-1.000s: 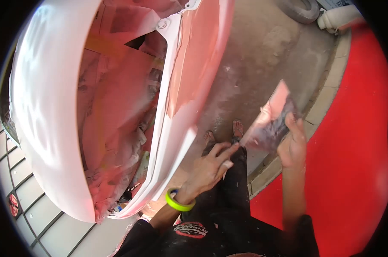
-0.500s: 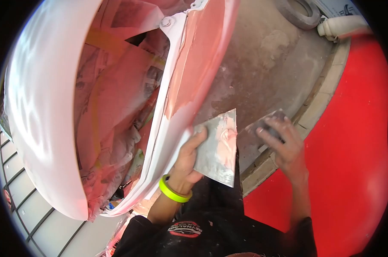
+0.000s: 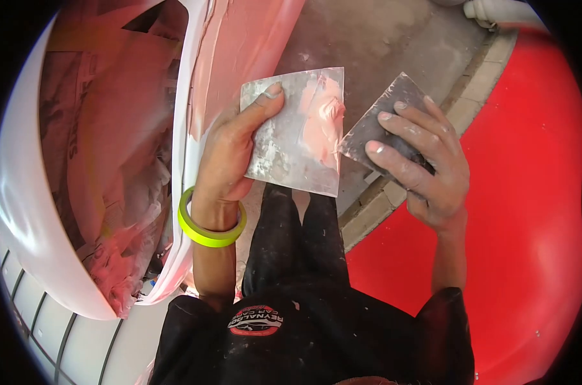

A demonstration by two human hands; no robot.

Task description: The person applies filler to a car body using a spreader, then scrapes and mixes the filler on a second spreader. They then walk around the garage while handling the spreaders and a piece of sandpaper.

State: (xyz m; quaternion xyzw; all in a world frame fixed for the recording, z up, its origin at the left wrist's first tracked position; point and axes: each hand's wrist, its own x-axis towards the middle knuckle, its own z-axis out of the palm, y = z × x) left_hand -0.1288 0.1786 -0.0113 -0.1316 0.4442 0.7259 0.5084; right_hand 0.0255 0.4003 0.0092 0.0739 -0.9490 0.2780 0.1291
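My left hand grips a flat, smeared metal plate, its thumb lying over the top face. A lump of pink body filler sits along the plate's right side. Around my left wrist hangs a roll of yellow-green tape. My right hand is closed on a dark, flat spreader, fingers laid across its face. The spreader's left corner is right at the plate's filler-covered edge. Left of the plate, pink filler also coats a strip of the white car body panel.
A white curved panel stands open at the left, beside an opening covered with pink-dusted masking paper. A glossy red car surface lies on the right. Between them runs a concrete floor with a block curb.
Both hands have risen in view with the plate and spreader, and the spreader has come to the plate's edge. The view has shifted, moving the white panels leftward.
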